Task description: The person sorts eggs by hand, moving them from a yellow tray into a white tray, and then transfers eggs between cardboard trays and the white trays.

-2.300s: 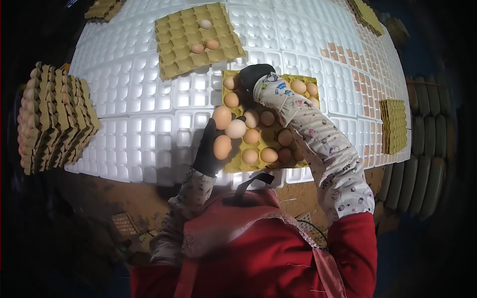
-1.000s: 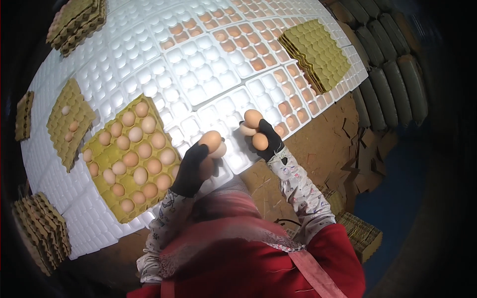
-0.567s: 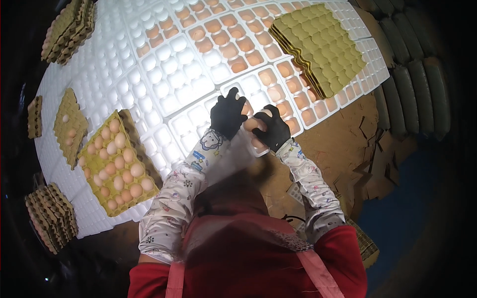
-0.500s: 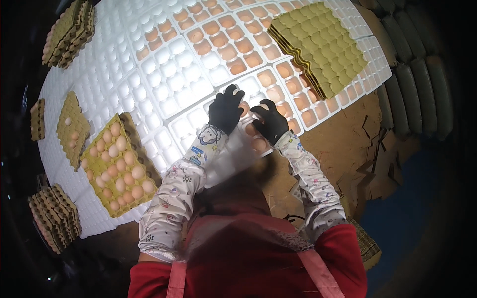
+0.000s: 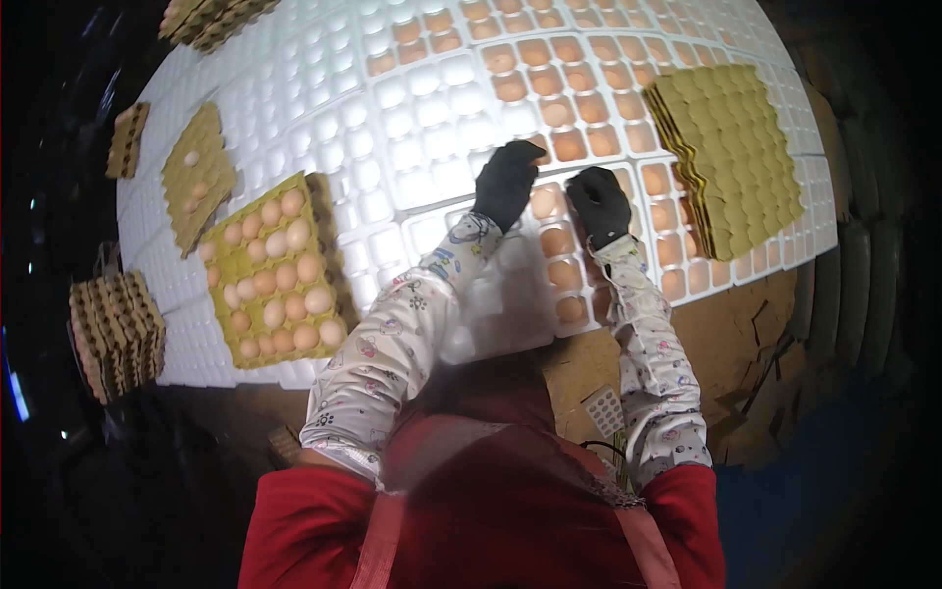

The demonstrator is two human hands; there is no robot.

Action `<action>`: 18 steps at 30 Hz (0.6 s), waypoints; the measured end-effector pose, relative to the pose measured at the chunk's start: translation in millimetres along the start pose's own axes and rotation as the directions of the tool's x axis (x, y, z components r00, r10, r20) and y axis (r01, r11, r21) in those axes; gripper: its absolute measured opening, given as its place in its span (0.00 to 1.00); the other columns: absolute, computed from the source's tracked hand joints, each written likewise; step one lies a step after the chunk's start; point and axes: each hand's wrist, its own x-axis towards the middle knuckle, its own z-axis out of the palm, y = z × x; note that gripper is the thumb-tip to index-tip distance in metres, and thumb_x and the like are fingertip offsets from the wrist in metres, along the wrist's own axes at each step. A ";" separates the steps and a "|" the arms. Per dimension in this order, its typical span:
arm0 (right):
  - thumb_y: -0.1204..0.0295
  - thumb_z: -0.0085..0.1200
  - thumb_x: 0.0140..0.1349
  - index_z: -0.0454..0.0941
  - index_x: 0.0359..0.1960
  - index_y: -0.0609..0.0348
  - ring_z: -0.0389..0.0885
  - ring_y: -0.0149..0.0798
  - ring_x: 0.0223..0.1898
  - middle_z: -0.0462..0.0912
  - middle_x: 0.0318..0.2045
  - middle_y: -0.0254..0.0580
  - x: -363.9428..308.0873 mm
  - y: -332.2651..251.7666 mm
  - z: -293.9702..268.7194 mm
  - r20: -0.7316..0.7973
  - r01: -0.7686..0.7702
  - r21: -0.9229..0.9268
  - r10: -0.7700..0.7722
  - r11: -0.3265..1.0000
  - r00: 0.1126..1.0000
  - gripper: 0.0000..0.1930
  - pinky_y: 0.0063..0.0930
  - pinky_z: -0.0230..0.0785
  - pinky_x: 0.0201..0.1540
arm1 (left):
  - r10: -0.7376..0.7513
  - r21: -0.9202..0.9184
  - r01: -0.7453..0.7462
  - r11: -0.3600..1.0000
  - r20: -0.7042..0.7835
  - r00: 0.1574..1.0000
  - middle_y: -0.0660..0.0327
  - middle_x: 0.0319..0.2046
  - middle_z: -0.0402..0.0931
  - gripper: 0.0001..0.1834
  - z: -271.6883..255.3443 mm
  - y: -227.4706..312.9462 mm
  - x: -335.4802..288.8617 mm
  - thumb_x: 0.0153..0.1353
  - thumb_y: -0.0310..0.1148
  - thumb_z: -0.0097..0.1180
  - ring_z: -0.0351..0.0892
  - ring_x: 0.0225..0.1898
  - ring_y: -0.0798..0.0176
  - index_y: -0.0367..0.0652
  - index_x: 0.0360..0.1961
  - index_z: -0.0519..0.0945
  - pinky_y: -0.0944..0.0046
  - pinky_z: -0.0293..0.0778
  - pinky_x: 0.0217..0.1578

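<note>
Two black-gloved hands hover over the nearest white plastic egg tray [image 5: 497, 339]. My left hand [image 5: 506, 187] is at its far edge, fingers bent together towards the right; what they hold, if anything, is hidden. My right hand [image 5: 601, 206] curls closed over the tray's right part, its fingertips hidden too. Between the hands and running towards me is a column of brown eggs [image 5: 558, 242], seated in the cups. The left part of this tray shows pale cups without eggs. Beyond it lies another white tray with brown eggs [image 5: 556, 114].
At left sits a yellow pulp tray full of eggs [image 5: 265, 285]. A smaller pulp tray [image 5: 199, 177] carries a few eggs. Stacked pulp trays [image 5: 116, 334] stand at the far left. Another pulp stack [image 5: 736, 162] rests on white trays at right. Brown cardboard [image 5: 736, 334] lies below the table edge.
The view has shifted, and both hands have drawn back from the near tray's egg column, leaving its eggs in sight. My right hand's fingers, spread before, are now curled in.
</note>
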 end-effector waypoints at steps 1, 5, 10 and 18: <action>0.70 0.58 0.52 0.79 0.31 0.56 0.78 0.39 0.31 0.78 0.31 0.37 -6.2 -4.3 3.3 0.036 -0.059 0.094 0.056 0.994 0.998 0.06 0.28 0.71 0.36 | -0.056 -0.032 0.056 0.998 0.027 0.998 0.57 0.40 0.76 0.12 -23.1 14.2 -15.9 0.53 0.27 0.57 0.76 0.44 0.54 0.44 0.41 0.78 0.61 0.72 0.46; 0.72 0.60 0.52 0.78 0.36 0.56 0.76 0.29 0.28 0.77 0.29 0.35 -34.1 -90.3 49.6 0.354 -0.067 0.199 -0.008 0.978 0.935 0.09 0.23 0.70 0.33 | -0.152 0.111 0.164 0.980 -0.109 0.982 0.56 0.38 0.77 0.10 -152.8 36.5 -106.9 0.54 0.26 0.57 0.76 0.43 0.55 0.42 0.39 0.79 0.60 0.72 0.45; 0.60 0.54 0.56 0.76 0.48 0.55 0.81 0.47 0.35 0.82 0.34 0.46 -88.8 -210.7 118.7 0.821 0.125 0.193 -0.229 0.973 0.523 0.19 0.38 0.73 0.40 | -0.385 0.685 0.357 0.635 -0.119 0.915 0.58 0.31 0.74 0.12 -308.5 30.6 -210.1 0.44 0.28 0.58 0.73 0.34 0.53 0.44 0.34 0.77 0.53 0.67 0.35; 0.64 0.59 0.48 0.72 0.36 0.57 0.80 0.53 0.28 0.80 0.25 0.47 -134.2 -269.4 194.4 0.787 0.455 -0.067 -0.233 0.888 0.572 0.16 0.45 0.72 0.33 | -0.249 0.675 0.025 0.737 0.237 0.939 0.60 0.26 0.70 0.18 -351.6 -2.9 -220.3 0.36 0.37 0.66 0.71 0.31 0.54 0.49 0.31 0.75 0.54 0.65 0.32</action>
